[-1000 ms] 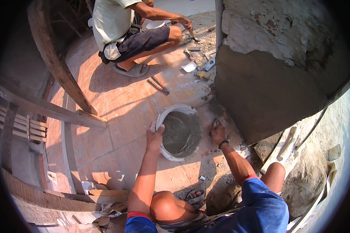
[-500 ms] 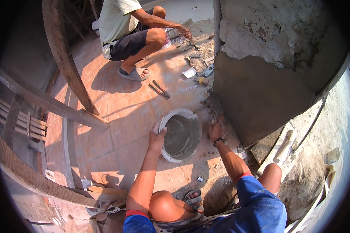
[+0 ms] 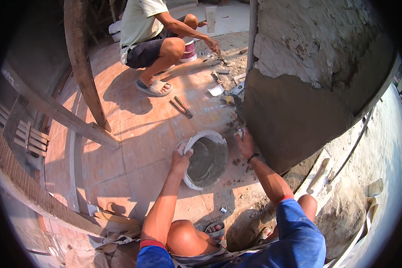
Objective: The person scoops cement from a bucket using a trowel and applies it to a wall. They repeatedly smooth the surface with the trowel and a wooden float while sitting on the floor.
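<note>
My left hand (image 3: 182, 160) is closed over the left rim of a round pale bucket (image 3: 187, 177), which leans a little on the tiled floor. Grey wet mortar (image 3: 207, 163) lies inside it. To the right of the bucket, my right hand (image 3: 244, 145) is wrapped around the handle of a trowel. Its dark trowel blade (image 3: 239, 108) points away from me, by the left edge of a wall section (image 3: 295, 120) coated in smooth, dark fresh plaster. Whether the blade touches the plaster I cannot tell.
Another person (image 3: 154, 44) squats at the far left, holding a tool over rubble beside a purple-and-white bucket (image 3: 189, 52). Red-handled pincers (image 3: 181, 107) lie on the tiles. Wooden posts (image 3: 82, 67) stand on the left. A pale board (image 3: 316, 177) and a cable (image 3: 350, 154) lie at the right.
My right hand has shifted slightly away from me and up along the plaster's edge with the trowel. My left hand keeps its grip on the bucket. The view has shifted slightly.
</note>
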Action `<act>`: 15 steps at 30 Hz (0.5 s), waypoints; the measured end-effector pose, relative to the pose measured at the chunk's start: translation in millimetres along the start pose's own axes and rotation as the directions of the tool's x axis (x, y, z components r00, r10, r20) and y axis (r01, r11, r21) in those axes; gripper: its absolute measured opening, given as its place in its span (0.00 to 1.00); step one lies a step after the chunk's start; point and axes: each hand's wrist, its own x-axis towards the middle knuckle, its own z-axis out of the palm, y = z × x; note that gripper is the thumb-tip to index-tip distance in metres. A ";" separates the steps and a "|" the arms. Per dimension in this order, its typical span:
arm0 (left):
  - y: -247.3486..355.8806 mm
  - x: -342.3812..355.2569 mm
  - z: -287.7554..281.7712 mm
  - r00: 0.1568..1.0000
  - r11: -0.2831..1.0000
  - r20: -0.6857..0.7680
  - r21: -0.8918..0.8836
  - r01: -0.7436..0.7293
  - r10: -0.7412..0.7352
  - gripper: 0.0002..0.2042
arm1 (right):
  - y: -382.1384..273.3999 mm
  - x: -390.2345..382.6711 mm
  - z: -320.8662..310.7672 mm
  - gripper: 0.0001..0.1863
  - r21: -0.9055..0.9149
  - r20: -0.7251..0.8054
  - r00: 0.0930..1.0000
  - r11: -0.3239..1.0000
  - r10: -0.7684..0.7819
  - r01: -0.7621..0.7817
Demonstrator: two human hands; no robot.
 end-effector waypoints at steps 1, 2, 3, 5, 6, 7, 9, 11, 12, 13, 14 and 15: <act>7.9 -1.1 9.1 0.999 1.000 0.026 -0.007 -0.022 0.022 0.17 | 18.0 11.4 3.3 0.22 -0.024 -0.033 0.999 1.000 0.014 -0.015; 14.4 -2.9 12.1 0.998 0.999 0.039 -0.010 -0.041 0.042 0.17 | 27.4 19.4 6.6 0.21 -0.039 -0.054 0.998 0.999 0.026 -0.028; 15.9 -5.1 11.5 0.998 0.999 0.034 -0.006 -0.050 0.051 0.17 | 29.5 26.5 4.9 0.19 0.110 -0.015 0.994 0.988 0.109 -0.107; 17.1 -6.6 13.9 0.997 0.998 0.034 -0.003 -0.069 0.069 0.16 | 32.6 44.9 -4.8 0.15 0.378 0.091 0.963 0.886 0.255 -0.270; 14.6 -8.1 8.2 0.997 0.997 0.017 0.036 -0.073 0.073 0.16 | 15.6 39.6 1.0 0.14 0.480 0.084 0.956 0.830 0.280 -0.285; 13.0 -8.8 3.5 0.997 0.994 0.003 0.074 -0.078 0.078 0.16 | -1.3 32.6 5.2 0.13 0.575 0.078 0.948 0.763 0.307 -0.294; 3.6 -12.8 0.0 0.998 0.994 -0.006 0.093 -0.065 0.066 0.16 | -26.0 14.6 -4.9 0.11 0.654 0.083 0.939 0.692 0.335 -0.305; 3.8 -6.1 1.2 0.998 0.995 0.019 0.073 -0.068 0.067 0.16 | -35.5 9.0 -16.1 0.11 0.663 0.073 0.945 0.692 0.320 -0.286; 3.7 -5.4 2.3 0.997 0.996 0.016 0.060 -0.070 0.069 0.16 | -33.3 3.3 -16.1 0.11 0.659 0.023 0.967 0.723 0.255 -0.206; 3.1 -5.7 2.7 0.997 0.996 0.011 0.049 -0.071 0.070 0.16 | -31.0 -8.5 -15.0 0.11 0.651 -0.025 0.982 0.748 0.187 -0.126; 5.8 -5.5 4.9 0.997 0.997 0.011 0.035 -0.075 0.075 0.15 | -29.4 -14.9 -15.7 0.11 0.639 -0.076 0.990 0.768 0.117 -0.042; 8.6 -4.8 6.3 0.998 0.996 0.003 0.061 -0.066 0.066 0.15 | -28.3 -16.7 -15.6 0.10 0.595 -0.060 0.991 0.801 0.120 -0.061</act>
